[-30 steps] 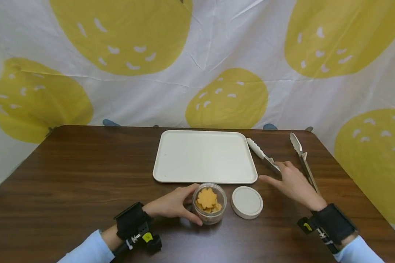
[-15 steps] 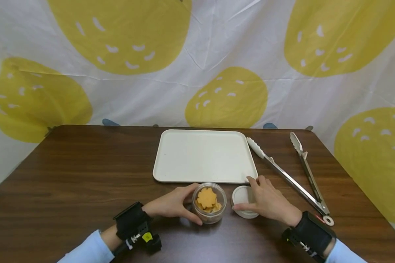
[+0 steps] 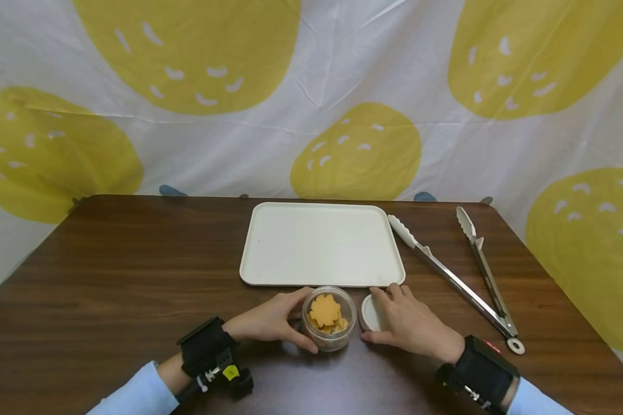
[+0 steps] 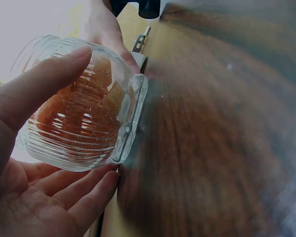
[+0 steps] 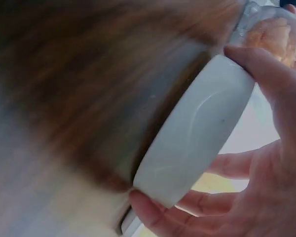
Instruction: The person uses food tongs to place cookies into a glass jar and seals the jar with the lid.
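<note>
A clear ribbed jar [image 3: 330, 343] stands on the table in front of the tray, full of orange pieces, with a flower-shaped orange piece [image 3: 325, 310] on top. My left hand [image 3: 271, 319] holds the jar from its left side, thumb on the near wall and fingers behind, as the left wrist view shows. Just right of the jar, my right hand [image 3: 412, 323] grips a round white lid [image 5: 195, 131] by its rim, thumb at one side and fingertips at the opposite side. In the head view the hand covers the lid's right part.
A white rectangular tray [image 3: 322, 245] lies behind the jar and lid. Metal tongs with white tips [image 3: 459, 282] lie spread open at the right, one tip close to the tray's right edge. A patterned cloth [image 3: 228, 155] hangs behind the table.
My right hand has come from the tongs leftward to the lid and taken hold of its rim. The lid has shifted slightly toward the jar. The left hand stays on the jar.
</note>
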Motion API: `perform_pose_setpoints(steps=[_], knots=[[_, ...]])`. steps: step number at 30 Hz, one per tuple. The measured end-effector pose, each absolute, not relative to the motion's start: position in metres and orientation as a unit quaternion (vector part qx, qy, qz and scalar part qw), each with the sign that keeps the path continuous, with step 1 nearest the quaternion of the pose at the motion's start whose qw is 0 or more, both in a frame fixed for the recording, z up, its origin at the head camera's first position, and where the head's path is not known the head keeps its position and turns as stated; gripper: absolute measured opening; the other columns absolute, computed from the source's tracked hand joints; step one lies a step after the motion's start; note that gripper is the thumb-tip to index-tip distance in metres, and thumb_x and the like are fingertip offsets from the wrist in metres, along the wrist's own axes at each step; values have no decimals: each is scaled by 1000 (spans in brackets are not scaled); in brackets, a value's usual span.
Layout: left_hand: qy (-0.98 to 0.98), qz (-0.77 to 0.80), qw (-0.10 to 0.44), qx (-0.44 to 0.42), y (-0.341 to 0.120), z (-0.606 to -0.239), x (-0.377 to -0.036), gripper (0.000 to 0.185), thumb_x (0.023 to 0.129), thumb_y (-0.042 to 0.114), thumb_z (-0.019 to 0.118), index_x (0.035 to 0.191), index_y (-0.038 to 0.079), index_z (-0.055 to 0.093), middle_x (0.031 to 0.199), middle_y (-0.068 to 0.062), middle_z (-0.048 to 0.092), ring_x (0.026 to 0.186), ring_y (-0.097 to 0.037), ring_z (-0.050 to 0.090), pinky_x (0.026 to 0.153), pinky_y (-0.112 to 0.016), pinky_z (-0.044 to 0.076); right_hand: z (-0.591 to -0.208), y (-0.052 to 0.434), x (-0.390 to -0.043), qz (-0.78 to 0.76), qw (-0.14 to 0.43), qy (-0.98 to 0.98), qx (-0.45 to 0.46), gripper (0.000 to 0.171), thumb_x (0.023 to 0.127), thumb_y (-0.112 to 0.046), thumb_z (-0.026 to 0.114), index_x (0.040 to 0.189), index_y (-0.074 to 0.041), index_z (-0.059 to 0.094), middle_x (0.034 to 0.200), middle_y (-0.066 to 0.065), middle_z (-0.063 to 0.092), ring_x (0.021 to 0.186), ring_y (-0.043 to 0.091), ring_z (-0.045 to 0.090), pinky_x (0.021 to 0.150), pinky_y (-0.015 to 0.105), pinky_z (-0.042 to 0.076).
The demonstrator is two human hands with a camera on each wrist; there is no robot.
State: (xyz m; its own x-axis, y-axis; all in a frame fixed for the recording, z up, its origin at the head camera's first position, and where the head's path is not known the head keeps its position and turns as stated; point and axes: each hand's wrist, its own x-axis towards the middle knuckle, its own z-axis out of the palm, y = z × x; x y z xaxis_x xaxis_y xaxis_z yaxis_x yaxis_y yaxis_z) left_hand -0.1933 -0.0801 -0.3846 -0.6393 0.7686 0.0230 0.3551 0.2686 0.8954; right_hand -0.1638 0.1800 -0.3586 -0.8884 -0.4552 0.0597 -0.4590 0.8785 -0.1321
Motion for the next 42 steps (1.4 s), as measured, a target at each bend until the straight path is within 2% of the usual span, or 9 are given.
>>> perform_pose_setpoints(steps=[4,7,11,19,24,28,34,39,42], knots=[[758,490,222,367,-80,-384,-193,69,67,18,78,124,9,40,122,-5,49,116,-15,46,96,-23,36,-348,182,-165,131,19,-958,254,70,78,-49,62,126,-1,43,96,12,49,81,19,48,61,29,45],[751,498,230,368,-80,-383,-193,70,68,16,78,125,9,39,123,-5,48,117,-15,45,95,-23,37,-336,181,-165,192,33,-939,282,68,85,-42,56,135,-1,34,105,9,47,82,14,45,66,25,42],[747,502,232,369,-81,-381,-194,69,68,15,78,124,7,39,122,-7,49,115,-15,47,94,-22,38,-323,173,-162,230,56,-908,346,65,88,-35,53,140,-7,26,117,7,41,88,13,44,68,24,42],[745,500,232,377,-80,-382,-194,72,68,12,77,128,5,36,123,-8,48,114,-17,47,94,-22,39,-326,145,-165,163,147,-850,479,69,87,-53,42,137,-5,31,116,11,40,100,17,44,76,28,45],[756,486,220,380,-81,-382,-192,81,68,15,78,134,8,30,128,-7,46,117,-15,44,96,-24,37,-330,133,-168,110,172,-837,508,69,82,-49,52,135,-8,35,112,12,43,101,20,43,81,31,41],[752,492,219,380,-80,-381,-191,87,67,14,78,137,6,25,130,-8,44,116,-15,45,95,-24,37,-332,130,-171,96,164,-839,510,69,78,-46,56,133,-9,37,112,13,43,100,19,43,81,29,42],[751,491,220,382,-79,-382,-191,83,68,13,77,135,4,28,127,-10,46,114,-16,47,93,-24,40,-339,128,-175,114,133,-840,514,66,79,-43,55,133,-10,37,112,11,41,97,16,43,76,25,43],[756,485,209,387,-79,-384,-191,79,68,15,77,131,3,32,124,-10,47,111,-17,48,92,-24,41,-343,126,-176,113,142,-841,509,64,79,-46,55,130,-12,39,111,10,41,96,15,42,75,25,43],[759,478,201,394,-79,-384,-191,82,68,17,78,133,6,29,125,-8,46,112,-16,46,93,-25,39,-343,126,-175,111,142,-846,502,63,79,-49,55,129,-13,40,110,10,41,95,15,42,74,25,44]])
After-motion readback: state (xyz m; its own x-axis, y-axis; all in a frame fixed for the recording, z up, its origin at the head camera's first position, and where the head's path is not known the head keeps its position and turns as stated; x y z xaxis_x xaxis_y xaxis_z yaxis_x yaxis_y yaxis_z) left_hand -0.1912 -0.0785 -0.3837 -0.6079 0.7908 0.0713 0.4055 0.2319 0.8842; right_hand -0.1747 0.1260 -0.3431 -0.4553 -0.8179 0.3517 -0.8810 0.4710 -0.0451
